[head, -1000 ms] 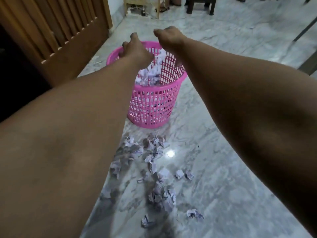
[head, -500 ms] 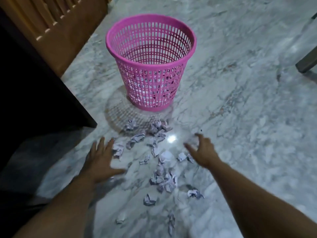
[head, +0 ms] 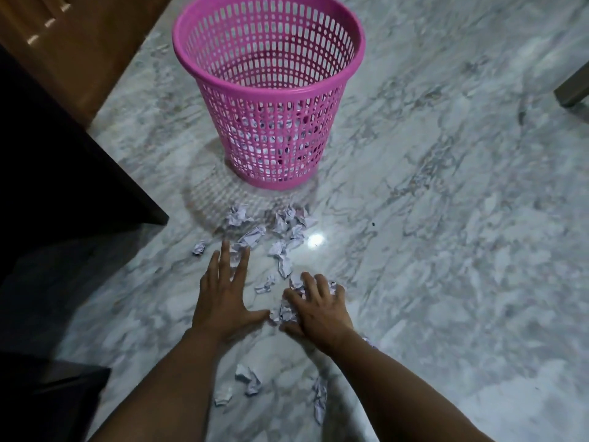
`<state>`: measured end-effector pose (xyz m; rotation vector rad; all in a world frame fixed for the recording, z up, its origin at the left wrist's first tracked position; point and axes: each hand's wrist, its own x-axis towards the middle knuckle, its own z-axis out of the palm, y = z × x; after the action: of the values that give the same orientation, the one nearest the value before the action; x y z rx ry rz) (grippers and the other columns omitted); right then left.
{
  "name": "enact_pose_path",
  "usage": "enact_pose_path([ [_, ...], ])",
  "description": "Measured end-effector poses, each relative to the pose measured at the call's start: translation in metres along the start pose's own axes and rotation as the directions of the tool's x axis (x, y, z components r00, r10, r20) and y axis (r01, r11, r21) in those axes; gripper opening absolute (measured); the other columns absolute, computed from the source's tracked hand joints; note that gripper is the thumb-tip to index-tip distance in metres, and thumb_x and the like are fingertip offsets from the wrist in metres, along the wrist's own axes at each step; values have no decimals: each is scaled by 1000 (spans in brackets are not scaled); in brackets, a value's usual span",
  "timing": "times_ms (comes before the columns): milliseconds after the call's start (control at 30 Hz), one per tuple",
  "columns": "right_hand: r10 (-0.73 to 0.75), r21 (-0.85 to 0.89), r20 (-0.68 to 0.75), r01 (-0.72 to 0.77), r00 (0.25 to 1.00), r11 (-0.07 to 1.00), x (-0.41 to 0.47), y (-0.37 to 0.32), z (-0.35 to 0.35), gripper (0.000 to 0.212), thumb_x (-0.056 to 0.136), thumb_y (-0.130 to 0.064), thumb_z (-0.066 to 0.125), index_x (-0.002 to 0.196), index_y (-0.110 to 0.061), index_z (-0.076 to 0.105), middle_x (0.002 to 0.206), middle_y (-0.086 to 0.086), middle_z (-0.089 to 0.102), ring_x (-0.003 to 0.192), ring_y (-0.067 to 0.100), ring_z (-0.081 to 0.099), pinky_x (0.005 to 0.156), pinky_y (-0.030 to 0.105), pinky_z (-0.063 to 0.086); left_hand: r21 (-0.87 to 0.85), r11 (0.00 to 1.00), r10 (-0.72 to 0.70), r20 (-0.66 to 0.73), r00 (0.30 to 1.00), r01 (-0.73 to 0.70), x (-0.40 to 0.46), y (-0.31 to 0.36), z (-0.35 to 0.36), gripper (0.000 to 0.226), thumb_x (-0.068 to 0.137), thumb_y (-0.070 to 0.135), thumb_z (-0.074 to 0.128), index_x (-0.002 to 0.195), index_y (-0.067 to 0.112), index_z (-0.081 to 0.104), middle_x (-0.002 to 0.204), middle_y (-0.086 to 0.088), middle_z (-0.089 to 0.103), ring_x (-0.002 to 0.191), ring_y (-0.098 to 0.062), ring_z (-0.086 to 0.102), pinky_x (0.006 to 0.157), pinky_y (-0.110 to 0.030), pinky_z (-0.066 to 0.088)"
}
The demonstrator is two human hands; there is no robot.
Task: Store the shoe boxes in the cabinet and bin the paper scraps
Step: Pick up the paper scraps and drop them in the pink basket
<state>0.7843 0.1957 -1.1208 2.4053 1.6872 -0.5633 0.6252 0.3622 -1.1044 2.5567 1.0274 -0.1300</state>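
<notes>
Left hand [head: 223,301] spread flat on floor [head: 446,250]; right hand [head: 318,309] clutching paper scraps [head: 285,312] before pink bin [head: 269,90].

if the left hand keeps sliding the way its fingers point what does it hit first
Probably the crumpled paper scrap just past the left hand fingertips; beyond that, the pink basket. Hand height above the floor is unclear.
</notes>
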Motion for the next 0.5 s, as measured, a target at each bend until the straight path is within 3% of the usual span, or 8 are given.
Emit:
enact_pose_path([
  [100, 19, -7, -48, -19, 999, 1000, 7, 3, -1, 49, 88, -57, 58, 126, -28, 55, 133, 12, 48, 111, 38, 56, 77, 55, 52, 84, 996, -27, 99, 995, 19, 21, -11, 2, 127, 64, 82, 64, 159, 38, -7, 166, 0, -27, 155, -34, -8, 117, -54, 26],
  [167, 22, 47, -84, -18, 996, 999, 14, 6, 0, 33, 87, -39, 68, 114, -22, 61, 121, 9, 47, 92, 35, 61, 58, 43, 53, 115, 993, 16, 118, 993, -30, 29, -18, 5, 95, 73, 71, 64, 153, 35, 27, 169, -4, 3, 150, -37, 14, 110, -53, 37],
  [233, 21, 100, -55, -15, 998, 995, 19, 10, -5, 26, 91, -32, 63, 113, -18, 60, 123, 9, 46, 87, 35, 63, 58, 38, 48, 65, 997, 30, 58, 998, -34, 34, -19, 8, 52, 81, 42, 67, 128, 25, 54, 148, -4, 40, 127, -35, 40, 92, -45, 49],
  [333, 100, 198, -23, -93, 995, 976, 23, 11, -17, 25, 95, -34, 55, 111, -16, 60, 118, 9, 49, 85, 37, 65, 65, 35, 40, -16, 1000, 14, 87, 996, -12, 28, -11, 14, 17, 86, 11, 55, 100, 20, 54, 109, -1, 49, 98, -29, 51, 72, -39, 44],
  [433, 206, 322, -65, -175, 976, 930, 27, 9, -30, 28, 98, -41, 48, 104, -16, 62, 110, 6, 52, 85, 36, 65, 67, 34, 45, -61, 998, -9, 76, 997, 13, 13, -4, 17, 15, 95, 18, 43, 81, 21, 42, 82, 3, 49, 78, -28, 54, 65, -36, 32],
  [500, 281, 455, -108, -204, 954, 867, 30, 9, -46, 26, 97, -41, 49, 86, -19, 58, 101, 2, 55, 80, 31, 62, 67, 36, 50, -164, 981, -106, -25, 994, 100, 10, 2, 10, 20, 96, 23, 40, 77, 18, 38, 69, 1, 49, 69, -30, 53, 60, -38, 34],
])
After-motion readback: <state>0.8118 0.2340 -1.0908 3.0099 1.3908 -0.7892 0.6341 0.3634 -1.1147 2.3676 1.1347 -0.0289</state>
